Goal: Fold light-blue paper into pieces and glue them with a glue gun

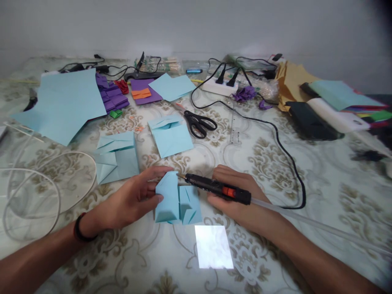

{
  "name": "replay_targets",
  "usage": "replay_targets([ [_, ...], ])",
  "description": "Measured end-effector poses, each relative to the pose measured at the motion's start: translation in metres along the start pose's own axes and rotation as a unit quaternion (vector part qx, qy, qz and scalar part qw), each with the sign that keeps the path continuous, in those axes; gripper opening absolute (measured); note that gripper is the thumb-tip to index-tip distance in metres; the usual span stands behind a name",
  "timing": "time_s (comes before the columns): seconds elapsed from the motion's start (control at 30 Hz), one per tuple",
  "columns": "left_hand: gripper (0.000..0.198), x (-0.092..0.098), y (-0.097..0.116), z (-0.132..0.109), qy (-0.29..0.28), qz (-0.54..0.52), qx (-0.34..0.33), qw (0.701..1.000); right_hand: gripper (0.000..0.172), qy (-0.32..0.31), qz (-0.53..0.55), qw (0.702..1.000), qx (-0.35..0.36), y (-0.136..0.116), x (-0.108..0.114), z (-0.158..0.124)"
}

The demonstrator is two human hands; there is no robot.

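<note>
My left hand [131,200] pinches the left side of a folded light-blue paper piece [167,198], thumb in front and fingers behind. A second flap [190,206] of blue paper shows just to its right; whether the two are joined I cannot tell. My right hand [235,188] is closed around a black glue gun [219,188] with a red part and a long clear glue stick [309,226] trailing out behind. Its nozzle points left, at the upper right corner of the paper. Two more folded blue pieces, one at the left [118,157] and one in the middle [171,136], lie behind.
Black scissors [200,123] lie beyond the hands, near a clear ruler [235,126]. A black cord [275,126] loops right from a white power strip [220,85]. Blue sheets [70,102] and purple folded papers [112,96] sit back left. A white cable [58,196] coils at left.
</note>
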State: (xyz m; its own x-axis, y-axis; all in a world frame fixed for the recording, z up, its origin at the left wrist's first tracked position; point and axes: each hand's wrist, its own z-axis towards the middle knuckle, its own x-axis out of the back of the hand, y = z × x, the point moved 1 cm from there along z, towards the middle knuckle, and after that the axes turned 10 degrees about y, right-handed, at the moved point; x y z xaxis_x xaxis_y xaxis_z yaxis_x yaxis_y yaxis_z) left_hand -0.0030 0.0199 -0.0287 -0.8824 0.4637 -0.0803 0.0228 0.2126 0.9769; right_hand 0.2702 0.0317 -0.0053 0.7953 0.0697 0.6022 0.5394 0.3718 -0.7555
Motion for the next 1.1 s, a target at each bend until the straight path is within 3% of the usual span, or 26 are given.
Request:
replay_targets([
  [0.27, 0.052, -0.0015, 0.0019, 0.0009, -0.001, -0.019, -0.007, 1.000, 0.015, -0.008, 0.045, 0.997, 0.059, 0.0020, 0.0022, -0.0006],
  [1.1, 0.051, -0.0018, 0.0042, 0.0017, -0.005, -0.001, -0.015, 1.000, 0.019, -0.026, 0.018, 0.997, 0.070, 0.0025, -0.0048, -0.0028],
])
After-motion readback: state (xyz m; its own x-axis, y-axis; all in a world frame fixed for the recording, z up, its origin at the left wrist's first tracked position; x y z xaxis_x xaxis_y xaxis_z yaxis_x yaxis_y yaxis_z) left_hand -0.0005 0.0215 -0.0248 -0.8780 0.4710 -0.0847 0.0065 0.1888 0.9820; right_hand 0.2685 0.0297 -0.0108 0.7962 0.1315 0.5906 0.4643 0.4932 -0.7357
